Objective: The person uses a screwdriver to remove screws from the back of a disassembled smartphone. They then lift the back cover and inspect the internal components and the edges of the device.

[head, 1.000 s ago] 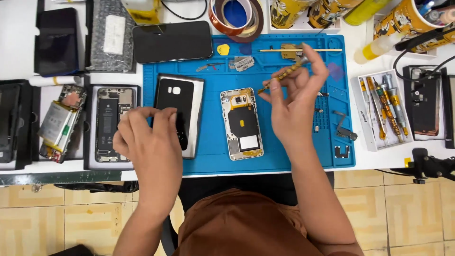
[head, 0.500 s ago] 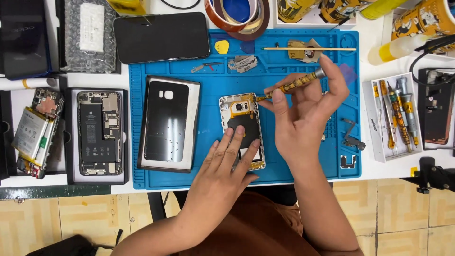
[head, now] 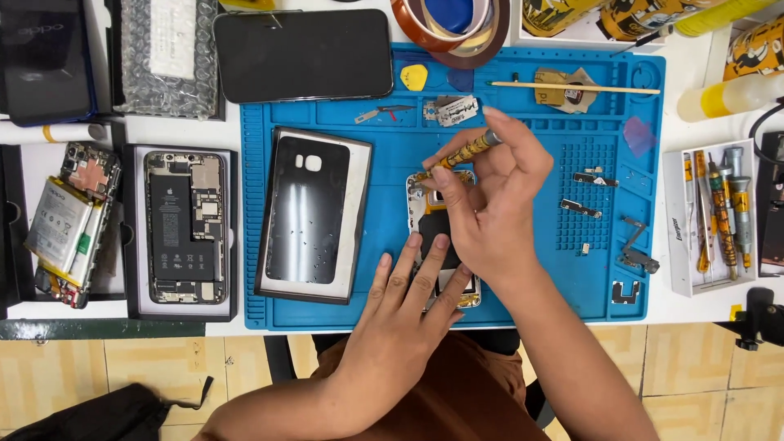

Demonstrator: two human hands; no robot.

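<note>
- Working on an opened phone (head: 433, 224) at the middle of the blue mat (head: 253, 245), with small fasteners at its top end probably being turned out or in.
- Right hand (head: 490, 204) with grip pressed together, pinching a yellow screwdriver (head: 461, 153) between thumb and fingertips, tip pointing down-left at the top edge of the phone.
- Left hand (head: 404, 310) with grip spread, holding nothing, fingers flat on the lower half of the phone to keep it from sliding.
- Judged step: screw work at the upper frame, middle of a disassembly or reassembly; impossible to say which from this view.
- Next move probably calls for a straight, steady tool, light downward pressure, and firm holding of the phone, because such screws slip and get lost easily.
- Lying just left of the phone, apart from it: a black back cover (head: 314, 214) on the mat.
- Further left on the tabletop (head: 702, 306): another opened phone (head: 186, 229) in a tray, and a loose battery (head: 55, 224) beside it.
- At right: a box of screwdrivers (head: 719, 214), and small metal parts (head: 594, 178) on the mat's dotted area.
- Hidden: most of the phone under both hands, also the exact screw under the tip.
- Hard to make out: whether the tip really touches a screw.
- Cut off at the top edge: tape rolls (head: 449, 20) and yellow bottles.
</note>
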